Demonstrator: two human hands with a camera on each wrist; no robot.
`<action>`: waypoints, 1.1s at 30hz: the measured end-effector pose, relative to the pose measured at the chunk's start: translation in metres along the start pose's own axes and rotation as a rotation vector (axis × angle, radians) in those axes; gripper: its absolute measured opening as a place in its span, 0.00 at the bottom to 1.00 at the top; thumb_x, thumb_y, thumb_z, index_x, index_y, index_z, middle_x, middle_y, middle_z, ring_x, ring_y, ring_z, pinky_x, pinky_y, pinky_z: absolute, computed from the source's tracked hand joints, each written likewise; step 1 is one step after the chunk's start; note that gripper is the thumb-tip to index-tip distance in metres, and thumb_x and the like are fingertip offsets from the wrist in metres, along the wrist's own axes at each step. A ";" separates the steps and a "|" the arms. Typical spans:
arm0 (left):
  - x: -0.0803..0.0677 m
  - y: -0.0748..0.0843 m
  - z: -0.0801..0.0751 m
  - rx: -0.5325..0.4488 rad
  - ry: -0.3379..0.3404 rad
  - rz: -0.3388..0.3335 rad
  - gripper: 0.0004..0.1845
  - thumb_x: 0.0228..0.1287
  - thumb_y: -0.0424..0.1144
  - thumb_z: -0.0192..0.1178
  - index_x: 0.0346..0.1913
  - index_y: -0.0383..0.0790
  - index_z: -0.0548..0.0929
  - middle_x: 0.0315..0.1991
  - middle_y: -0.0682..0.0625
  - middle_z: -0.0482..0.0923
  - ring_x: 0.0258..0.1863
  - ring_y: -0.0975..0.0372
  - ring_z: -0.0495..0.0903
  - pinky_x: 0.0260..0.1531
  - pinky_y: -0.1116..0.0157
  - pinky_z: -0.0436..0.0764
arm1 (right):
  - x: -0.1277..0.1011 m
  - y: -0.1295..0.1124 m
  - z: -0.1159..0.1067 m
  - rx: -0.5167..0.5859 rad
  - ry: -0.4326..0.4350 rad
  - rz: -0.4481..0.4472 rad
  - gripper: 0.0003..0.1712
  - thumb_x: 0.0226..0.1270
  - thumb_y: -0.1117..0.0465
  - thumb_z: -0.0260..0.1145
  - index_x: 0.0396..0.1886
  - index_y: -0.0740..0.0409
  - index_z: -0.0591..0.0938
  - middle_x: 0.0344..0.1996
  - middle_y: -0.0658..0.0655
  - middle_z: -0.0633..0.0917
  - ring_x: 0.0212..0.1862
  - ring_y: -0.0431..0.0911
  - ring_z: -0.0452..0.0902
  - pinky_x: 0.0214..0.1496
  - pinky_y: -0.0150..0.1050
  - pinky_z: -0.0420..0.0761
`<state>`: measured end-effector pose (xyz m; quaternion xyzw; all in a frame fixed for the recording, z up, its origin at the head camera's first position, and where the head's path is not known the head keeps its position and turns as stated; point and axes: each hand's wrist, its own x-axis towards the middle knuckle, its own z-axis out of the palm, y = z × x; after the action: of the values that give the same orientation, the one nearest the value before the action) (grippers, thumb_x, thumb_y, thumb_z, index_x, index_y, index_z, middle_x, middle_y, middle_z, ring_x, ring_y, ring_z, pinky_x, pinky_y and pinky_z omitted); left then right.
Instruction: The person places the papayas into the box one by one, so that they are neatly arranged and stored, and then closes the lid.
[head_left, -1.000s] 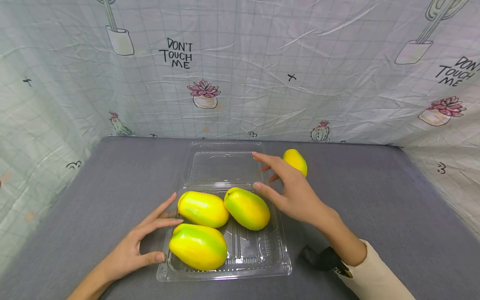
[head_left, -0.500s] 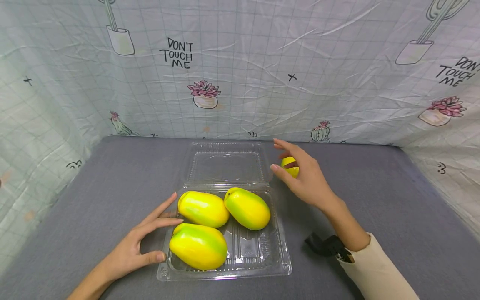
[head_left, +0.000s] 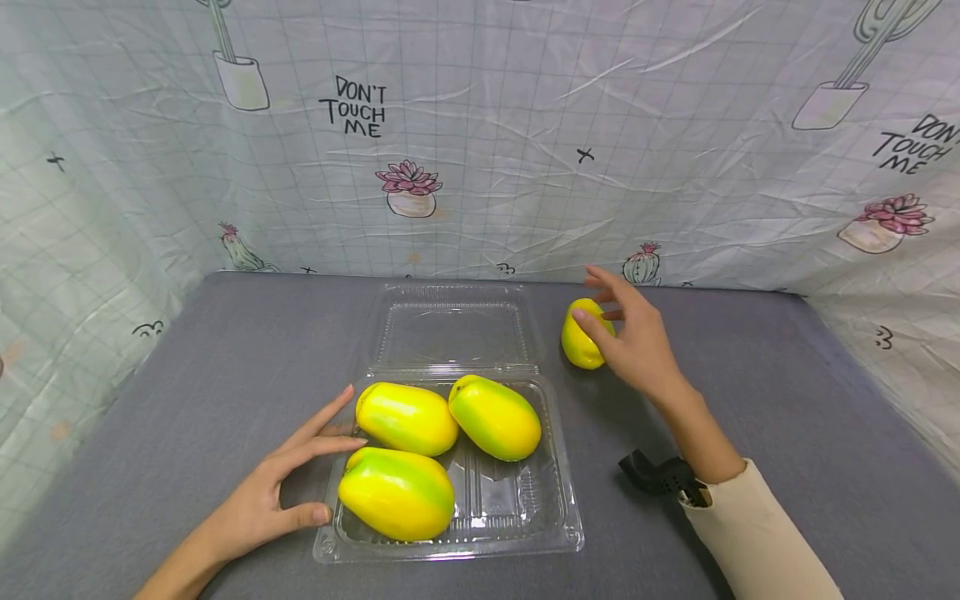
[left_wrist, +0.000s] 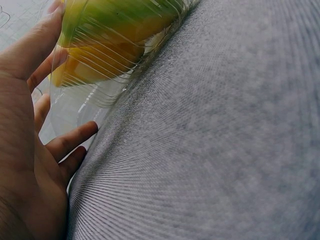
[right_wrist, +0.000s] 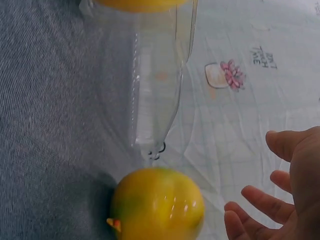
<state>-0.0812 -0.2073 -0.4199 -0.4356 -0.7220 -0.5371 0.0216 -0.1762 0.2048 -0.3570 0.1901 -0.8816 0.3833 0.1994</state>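
Near the table's far edge, the right hand point(head_left: 633, 342), fingers spread wide, nears the loose mango point(head_left: 582, 337): smooth, rounded, probably light; best cupped around its middle. The left hand point(head_left: 270, 492) rests flat against the clear tray point(head_left: 525, 533).

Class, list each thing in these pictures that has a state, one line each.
Clear box: lid open, laid flat behind.
Three mangoes: inside the box.
Loose mango: on the table, outside the box.
Left hand: open, at the box's edge.
Right hand: open, beside the loose mango.

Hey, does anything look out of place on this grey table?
One yellow-green mango lies loose on the grey table, right of the clear plastic clamshell box holding three mangoes. The right hand is open beside it.
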 end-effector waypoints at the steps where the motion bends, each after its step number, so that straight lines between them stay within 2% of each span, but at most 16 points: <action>1: 0.000 0.001 0.000 -0.006 -0.001 0.002 0.31 0.48 0.34 0.65 0.57 0.28 0.69 0.66 0.30 0.41 0.58 0.49 0.63 0.58 0.72 0.55 | 0.000 0.001 0.000 -0.010 0.004 0.007 0.30 0.60 0.53 0.61 0.63 0.43 0.64 0.53 0.52 0.73 0.48 0.49 0.71 0.47 0.46 0.72; 11: 0.002 0.005 0.000 -0.001 0.001 -0.015 0.31 0.48 0.34 0.65 0.57 0.28 0.69 0.66 0.31 0.41 0.58 0.49 0.63 0.59 0.72 0.55 | -0.002 0.014 -0.001 -0.054 0.000 0.110 0.32 0.60 0.48 0.60 0.64 0.43 0.63 0.57 0.51 0.70 0.51 0.48 0.68 0.50 0.49 0.70; 19: -0.004 -0.005 -0.001 -0.002 -0.003 -0.014 0.31 0.48 0.34 0.65 0.57 0.28 0.68 0.66 0.31 0.40 0.61 0.48 0.59 0.59 0.72 0.53 | -0.005 0.026 0.001 -0.082 -0.021 0.171 0.35 0.60 0.47 0.59 0.65 0.48 0.61 0.59 0.54 0.67 0.53 0.53 0.66 0.49 0.52 0.69; 22: -0.005 -0.007 -0.001 0.004 -0.006 -0.020 0.31 0.48 0.35 0.65 0.57 0.29 0.68 0.66 0.31 0.40 0.62 0.45 0.55 0.60 0.72 0.52 | -0.005 0.031 0.003 -0.094 -0.031 0.186 0.36 0.60 0.46 0.59 0.66 0.50 0.60 0.60 0.55 0.66 0.53 0.54 0.66 0.49 0.52 0.69; 26: -0.005 -0.007 -0.001 0.006 -0.005 -0.023 0.31 0.48 0.35 0.65 0.57 0.29 0.68 0.67 0.31 0.40 0.62 0.46 0.56 0.60 0.72 0.52 | -0.007 0.035 0.005 -0.111 -0.058 0.218 0.38 0.60 0.44 0.58 0.67 0.50 0.58 0.61 0.56 0.65 0.54 0.56 0.65 0.48 0.53 0.69; 29: -0.004 -0.006 -0.001 0.004 -0.006 -0.018 0.31 0.49 0.35 0.65 0.57 0.28 0.68 0.66 0.31 0.40 0.62 0.46 0.56 0.60 0.72 0.52 | -0.008 0.038 0.007 -0.116 -0.074 0.242 0.39 0.60 0.42 0.57 0.67 0.50 0.57 0.60 0.59 0.65 0.53 0.56 0.66 0.47 0.53 0.69; 33: -0.004 -0.004 -0.001 0.013 -0.008 -0.019 0.31 0.49 0.36 0.65 0.57 0.29 0.68 0.66 0.31 0.41 0.63 0.44 0.52 0.60 0.72 0.51 | -0.009 0.041 0.009 -0.106 -0.094 0.259 0.39 0.59 0.41 0.56 0.67 0.49 0.56 0.58 0.61 0.66 0.49 0.56 0.69 0.46 0.53 0.70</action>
<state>-0.0820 -0.2105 -0.4243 -0.4305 -0.7298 -0.5308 0.0164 -0.1907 0.2256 -0.3914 0.0816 -0.9262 0.3492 0.1165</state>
